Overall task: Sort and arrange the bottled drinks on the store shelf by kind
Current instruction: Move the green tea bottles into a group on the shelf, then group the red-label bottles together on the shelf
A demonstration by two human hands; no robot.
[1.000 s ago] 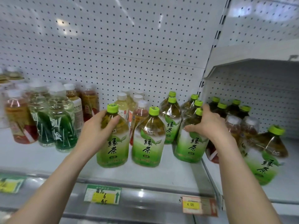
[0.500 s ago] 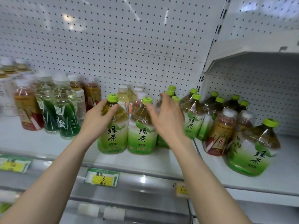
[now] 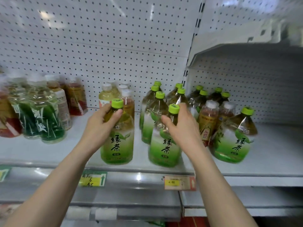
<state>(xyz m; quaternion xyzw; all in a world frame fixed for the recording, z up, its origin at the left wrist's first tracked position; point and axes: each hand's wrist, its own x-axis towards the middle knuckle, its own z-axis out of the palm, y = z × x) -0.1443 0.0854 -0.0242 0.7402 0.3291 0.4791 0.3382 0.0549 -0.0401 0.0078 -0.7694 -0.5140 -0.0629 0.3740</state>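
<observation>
The bottles at the far left of the shelf (image 3: 49,153) are smeared by blur, and the red-labelled bottle (image 3: 8,118) is cut by the frame edge. The left price tag (image 3: 92,179) under the shelf is blurred, perhaps reading 6. The right hand (image 3: 182,128) hides the neck of one green tea bottle (image 3: 164,149).

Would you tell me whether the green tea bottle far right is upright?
Tilted: the green tea bottle leans, its cap right of its base.

Glossy clear plastic green tea bottles (image 3: 117,136) stand on a smooth, matt white shelf (image 3: 49,151) before perforated pegboard (image 3: 98,38).
</observation>
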